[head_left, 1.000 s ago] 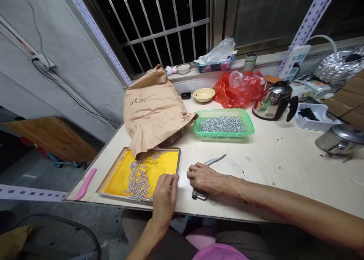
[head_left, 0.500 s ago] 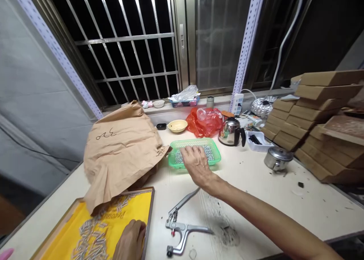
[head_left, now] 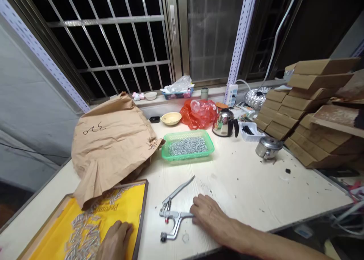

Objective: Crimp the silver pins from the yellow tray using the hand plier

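My right hand lies on the pale table with its fingers curled around the end of one handle of the silver hand press pliers. My left hand rests knuckles up on the right side of a yellow tray. Its fingers bend down among several small metal tubes, and what they hold is hidden. Behind the pliers stands a green basket full of the same metal pieces.
A crumpled brown paper bag overlaps the tray's far end. A yellow bowl, a red plastic bag, a steel kettle and a metal pot stand behind. Stacked cardboard boxes fill the right side.
My right hand has come back from the green basket to the pliers' handle. The camera has lifted and turned right. My left hand stays on the tray.
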`<state>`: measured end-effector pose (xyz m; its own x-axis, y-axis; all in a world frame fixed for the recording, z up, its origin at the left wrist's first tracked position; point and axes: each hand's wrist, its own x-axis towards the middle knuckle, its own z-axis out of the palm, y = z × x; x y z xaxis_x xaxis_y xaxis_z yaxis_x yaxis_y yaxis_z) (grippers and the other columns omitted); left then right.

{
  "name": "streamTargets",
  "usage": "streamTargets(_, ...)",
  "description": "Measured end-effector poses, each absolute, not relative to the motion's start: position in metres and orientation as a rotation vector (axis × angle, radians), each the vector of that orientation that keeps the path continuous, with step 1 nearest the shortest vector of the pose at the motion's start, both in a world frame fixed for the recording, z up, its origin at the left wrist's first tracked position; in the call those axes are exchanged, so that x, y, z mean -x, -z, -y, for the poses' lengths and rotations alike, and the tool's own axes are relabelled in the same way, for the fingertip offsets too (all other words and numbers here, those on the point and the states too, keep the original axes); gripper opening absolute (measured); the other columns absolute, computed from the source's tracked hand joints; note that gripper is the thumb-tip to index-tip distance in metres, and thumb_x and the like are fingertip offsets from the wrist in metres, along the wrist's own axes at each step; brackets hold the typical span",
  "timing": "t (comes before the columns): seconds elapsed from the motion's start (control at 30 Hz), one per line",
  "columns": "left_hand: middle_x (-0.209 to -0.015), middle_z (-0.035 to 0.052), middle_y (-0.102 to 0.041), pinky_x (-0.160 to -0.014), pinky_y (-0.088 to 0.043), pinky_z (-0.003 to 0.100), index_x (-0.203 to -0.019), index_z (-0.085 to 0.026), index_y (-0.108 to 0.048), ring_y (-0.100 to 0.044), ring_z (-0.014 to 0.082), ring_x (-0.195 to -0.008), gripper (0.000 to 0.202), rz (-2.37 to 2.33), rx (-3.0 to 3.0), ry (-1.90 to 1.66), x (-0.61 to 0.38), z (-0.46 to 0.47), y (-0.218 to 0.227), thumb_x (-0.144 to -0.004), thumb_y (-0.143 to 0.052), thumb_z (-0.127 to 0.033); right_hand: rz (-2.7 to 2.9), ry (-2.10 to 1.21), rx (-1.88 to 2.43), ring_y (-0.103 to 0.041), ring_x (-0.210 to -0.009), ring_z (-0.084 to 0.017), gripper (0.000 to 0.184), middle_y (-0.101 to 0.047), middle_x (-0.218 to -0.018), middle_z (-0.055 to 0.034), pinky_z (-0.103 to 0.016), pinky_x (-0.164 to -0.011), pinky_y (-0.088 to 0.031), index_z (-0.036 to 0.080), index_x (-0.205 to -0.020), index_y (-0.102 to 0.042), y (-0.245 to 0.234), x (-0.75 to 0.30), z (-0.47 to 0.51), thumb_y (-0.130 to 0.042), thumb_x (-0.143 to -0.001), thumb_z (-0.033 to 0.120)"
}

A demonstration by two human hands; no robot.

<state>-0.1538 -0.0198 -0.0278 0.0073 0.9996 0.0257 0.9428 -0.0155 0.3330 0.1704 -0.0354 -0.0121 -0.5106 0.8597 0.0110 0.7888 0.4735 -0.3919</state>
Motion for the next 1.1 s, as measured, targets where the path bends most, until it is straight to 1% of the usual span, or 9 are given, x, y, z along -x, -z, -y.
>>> streamTargets(0.1, -0.073, 0.0061, -0.062, -0.069, -0.047, 0.033, -0.067, -0.023, -0.060, -0.061, 0.0238, -0.075, 0.028, -2.057, -2.062, -0.366, 0.149, 0.024, 0.018, -0.077, -0.040, -0.039, 2.566, -0.462, 1.454, -0.048, -0.091, -0.020, 0.009, -0.055, -0.094, -0.0035, -0.033, -0.079, -0.035, 0.019, -0.086, -0.054, 0.026, -0.172, 0.035, -0.049, -0.087, 0.012)
streamTargets(0.2, -0.079, 0.0058, -0.068, -0.072, -0.047, 0.031, -0.075, -0.022, -0.063, -0.063, 0.0230, -0.079, 0.026, -2.006, -1.837, -0.475, 0.134, 0.029, 0.001, -0.074, -0.049, -0.043, 2.589, -0.463, 1.467, -0.048, -0.087, -0.020, 0.007, -0.055, -0.093, -0.0042, -0.032, -0.074, -0.035, 0.019, -0.089, -0.054, 0.034, -0.171, 0.035, -0.049, -0.089, 0.014)
streamTargets(0.27, -0.070, 0.0032, -0.067, -0.062, -0.048, 0.028, -0.082, -0.020, -0.064, -0.063, 0.0194, -0.066, 0.032, -1.953, -1.540, -0.529, 0.115, 0.031, -0.011, -0.071, -0.055, -0.048, 2.596, -0.463, 1.458, -0.048, -0.085, -0.019, 0.009, -0.054, -0.093, -0.0046, -0.031, -0.072, -0.034, 0.019, -0.091, -0.054, 0.037, -0.172, 0.035, -0.047, -0.089, 0.014)
streamTargets(0.3, -0.062, 0.0011, -0.064, -0.053, -0.046, 0.026, -0.086, -0.018, -0.063, -0.059, 0.0168, -0.055, 0.037, -1.900, -1.397, -0.546, 0.104, 0.032, -0.016, -0.070, -0.056, -0.050, 2.601, -0.461, 1.454, -0.048, -0.084, -0.019, 0.010, -0.054, -0.093, -0.0048, -0.031, -0.072, -0.034, 0.019, -0.091, -0.054, 0.038, -0.173, 0.035, -0.046, -0.090, 0.013)
streamTargets(0.37, -0.052, -0.0026, -0.058, -0.042, -0.038, 0.022, -0.089, -0.015, -0.061, -0.050, 0.0115, -0.040, 0.042, -1.763, -1.219, -0.541, 0.082, 0.032, -0.021, -0.069, -0.059, -0.051, 2.610, -0.444, 1.444, -0.048, -0.083, -0.019, 0.011, -0.054, -0.093, -0.0052, -0.031, -0.071, -0.034, 0.019, -0.092, -0.054, 0.039, -0.173, 0.036, -0.045, -0.090, 0.013)
streamTargets(0.47, -0.043, -0.0047, -0.053, -0.036, -0.032, 0.018, -0.082, -0.013, -0.061, -0.042, 0.0076, -0.034, 0.040, -1.640, -1.139, -0.517, 0.057, 0.029, -0.016, -0.066, -0.063, -0.049, 2.613, -0.389, 1.438, -0.048, -0.083, -0.019, 0.013, -0.053, -0.092, -0.0058, -0.032, -0.071, -0.033, 0.019, -0.092, -0.054, 0.038, -0.174, 0.038, -0.043, -0.091, 0.013)
streamTargets(0.57, -0.039, -0.0050, -0.050, -0.034, -0.031, 0.018, -0.076, -0.012, -0.062, -0.041, 0.0070, -0.032, 0.038, -1.625, -1.115, -0.478, 0.049, 0.026, -0.005, -0.064, -0.065, -0.048, 2.604, -0.356, 1.438, -0.047, -0.082, -0.019, 0.015, -0.053, -0.091, -0.0058, -0.032, -0.070, -0.033, 0.018, -0.092, -0.054, 0.036, -0.173, 0.039, -0.041, -0.091, 0.011)
streamTargets(0.87, -0.040, -0.0047, -0.052, -0.034, -0.034, 0.018, -0.070, -0.012, -0.059, -0.043, 0.0070, -0.032, 0.037, -1.692, -1.071, -0.326, 0.049, 0.020, 0.001, -0.060, -0.069, -0.046, 2.565, -0.383, 1.433, -0.047, -0.082, -0.019, 0.012, -0.053, -0.092, -0.0053, -0.031, -0.071, -0.032, 0.018, -0.092, -0.053, 0.040, -0.174, 0.039, -0.044, -0.090, 0.011)
streamTargets(1.1, -0.041, -0.0042, -0.053, -0.038, -0.038, 0.020, -0.069, -0.012, -0.060, -0.048, 0.0092, -0.034, 0.030, -1.694, -1.121, -0.152, 0.052, 0.010, 0.002, -0.062, -0.068, -0.041, 2.555, -0.395, 1.435, -0.047, -0.082, -0.019, 0.010, -0.053, -0.091, -0.0064, -0.031, -0.069, -0.033, 0.017, -0.092, -0.054, 0.045, -0.173, 0.038, -0.047, -0.089, 0.012)
